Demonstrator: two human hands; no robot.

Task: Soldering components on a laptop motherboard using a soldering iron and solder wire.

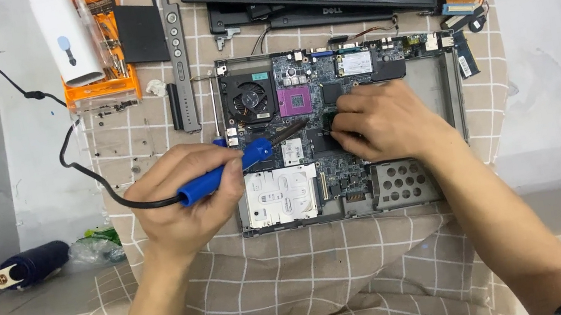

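2 hands solder laptop motherboard

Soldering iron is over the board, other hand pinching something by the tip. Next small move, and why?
Probably ease the soldering iron tip down and right the last bit. The left hand holds it slanted, its tip just short of where the right hand fingertips press on the laptop mainboard. Whether the tip already touches the board cannot be told.

Your left hand grips a blue-handled soldering iron, tip over the opened laptop's motherboard; your right hand rests fingertips on the board beside it, over a checked cloth.
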